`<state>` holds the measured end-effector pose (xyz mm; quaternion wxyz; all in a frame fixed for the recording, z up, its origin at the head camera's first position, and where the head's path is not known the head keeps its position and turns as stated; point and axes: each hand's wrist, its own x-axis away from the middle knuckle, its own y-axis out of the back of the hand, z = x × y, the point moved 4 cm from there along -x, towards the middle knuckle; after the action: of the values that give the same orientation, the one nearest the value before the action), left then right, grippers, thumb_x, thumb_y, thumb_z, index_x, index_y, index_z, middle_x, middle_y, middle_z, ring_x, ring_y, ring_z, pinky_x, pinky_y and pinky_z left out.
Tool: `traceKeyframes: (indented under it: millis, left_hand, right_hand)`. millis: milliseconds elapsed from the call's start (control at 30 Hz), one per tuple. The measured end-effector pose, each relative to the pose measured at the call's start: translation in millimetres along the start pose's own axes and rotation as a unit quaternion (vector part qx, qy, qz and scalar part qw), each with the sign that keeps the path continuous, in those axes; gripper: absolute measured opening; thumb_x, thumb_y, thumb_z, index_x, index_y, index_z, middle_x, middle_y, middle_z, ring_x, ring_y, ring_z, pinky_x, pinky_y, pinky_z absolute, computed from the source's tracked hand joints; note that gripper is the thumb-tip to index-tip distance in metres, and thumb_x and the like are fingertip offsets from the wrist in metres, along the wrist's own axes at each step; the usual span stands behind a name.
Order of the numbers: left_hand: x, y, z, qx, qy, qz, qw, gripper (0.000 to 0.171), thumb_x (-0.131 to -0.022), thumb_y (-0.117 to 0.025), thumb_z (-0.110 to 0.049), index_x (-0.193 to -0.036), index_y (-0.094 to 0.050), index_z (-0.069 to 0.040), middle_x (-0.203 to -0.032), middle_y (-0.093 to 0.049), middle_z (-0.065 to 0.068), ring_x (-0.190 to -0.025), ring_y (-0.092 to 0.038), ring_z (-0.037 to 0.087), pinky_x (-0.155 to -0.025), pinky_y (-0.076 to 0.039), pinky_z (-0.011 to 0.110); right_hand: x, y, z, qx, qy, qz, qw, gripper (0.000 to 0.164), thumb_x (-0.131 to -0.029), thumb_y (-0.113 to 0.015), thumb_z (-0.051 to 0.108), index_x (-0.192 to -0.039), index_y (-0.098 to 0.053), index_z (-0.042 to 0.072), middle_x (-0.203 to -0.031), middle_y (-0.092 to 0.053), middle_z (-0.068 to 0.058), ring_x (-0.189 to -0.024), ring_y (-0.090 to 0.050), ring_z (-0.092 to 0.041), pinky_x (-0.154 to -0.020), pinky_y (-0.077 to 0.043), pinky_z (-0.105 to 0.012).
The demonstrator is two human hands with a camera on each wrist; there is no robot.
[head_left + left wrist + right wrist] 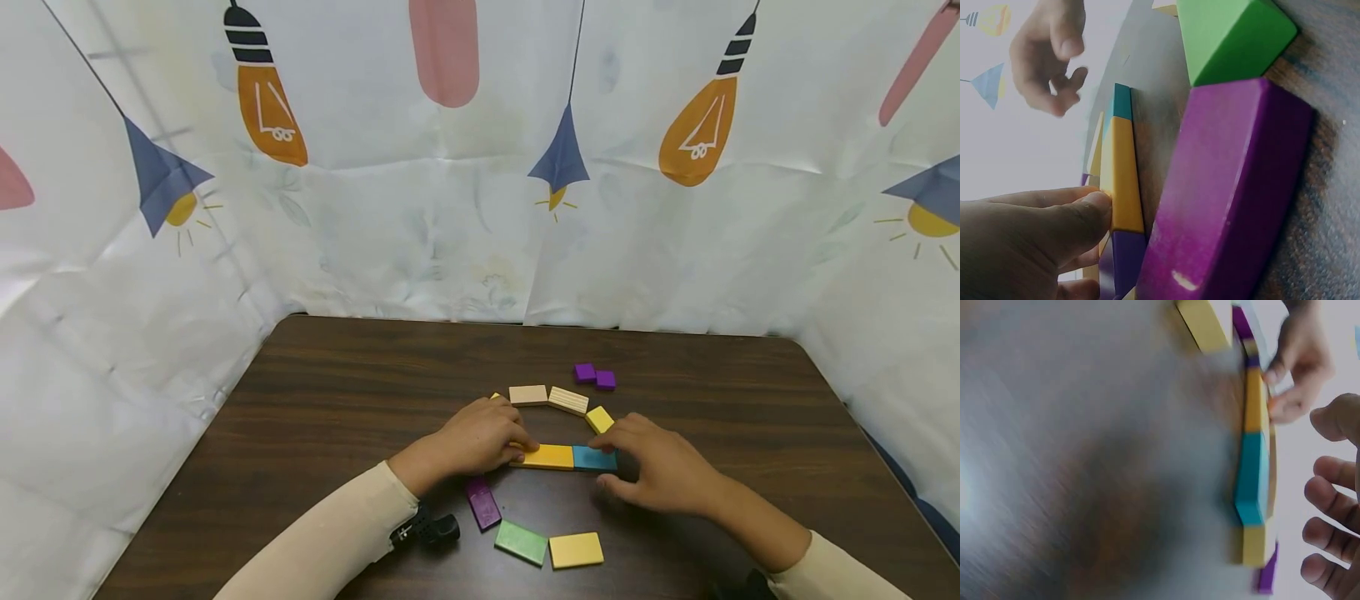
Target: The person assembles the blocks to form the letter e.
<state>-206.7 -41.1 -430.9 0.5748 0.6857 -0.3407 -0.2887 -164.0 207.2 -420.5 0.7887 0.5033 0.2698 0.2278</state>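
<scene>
My left hand (480, 437) reaches down to the left part of a flat orange block (551, 457), its thumb and index fingertips pinching the edge. Butted against that block's right end is a teal block (595, 459). Around the teal block my right hand (663, 467) spreads its thumb and fingers, holding nothing; the right wrist view shows the fingers (1329, 494) apart from the blocks. A dark purple block (1127, 256) continues the row at the orange block's left end, covered by my left hand in the head view.
Beyond the row lie two wooden blocks (528, 395), a small yellow block (600, 419) and two purple cubes (585, 372). Nearer are a purple block (483, 503), a green block (521, 542) and a yellow block (576, 551). Printed cloth (450, 225) surrounds the brown table (337, 375).
</scene>
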Motion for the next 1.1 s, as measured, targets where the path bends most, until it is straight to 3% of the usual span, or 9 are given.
traceKeyframes:
  millis: [233,533,1100]
  left_hand:
    - [-1.0,1.1,0.0,-0.002,0.003,0.003,1.0,0.022,-0.097,-0.072,-0.031,-0.118,-0.079,-0.031,-0.111,-0.071,-0.012,-0.109,-0.059,0.014,-0.093,-0.048,0.034]
    - [-0.4,1.9,-0.8,-0.001,-0.001,0.001,1.0,0.022,-0.097,-0.073,-0.03,-0.117,-0.08,-0.031,-0.109,-0.071,-0.012,-0.106,-0.059,0.013,-0.088,-0.048,0.033]
    - [-0.8,1.9,-1.4,0.001,-0.005,0.0,1.0,0.021,-0.097,-0.073,-0.03,-0.117,-0.08,-0.031,-0.106,-0.071,-0.014,-0.105,-0.059,0.012,-0.087,-0.048,0.031]
  right_hand:
    - [-17,9,-27,0.034,-0.056,-0.007,0.998,0.041,-0.087,-0.081,0.036,-0.122,-0.071,0.016,-0.109,-0.063,0.005,-0.098,-0.059,-0.014,-0.069,-0.054,-0.032]
    - [-37,14,-54,0.034,-0.093,-0.008,0.995,0.041,-0.09,-0.08,0.033,-0.123,-0.072,0.012,-0.114,-0.066,-0.001,-0.109,-0.06,-0.026,-0.079,-0.056,-0.047]
    - [-58,7,-100,0.038,-0.15,0.01,0.988,0.047,-0.095,-0.073,0.034,-0.134,-0.066,0.01,-0.135,-0.06,-0.016,-0.127,-0.051,-0.041,-0.084,-0.053,-0.06]
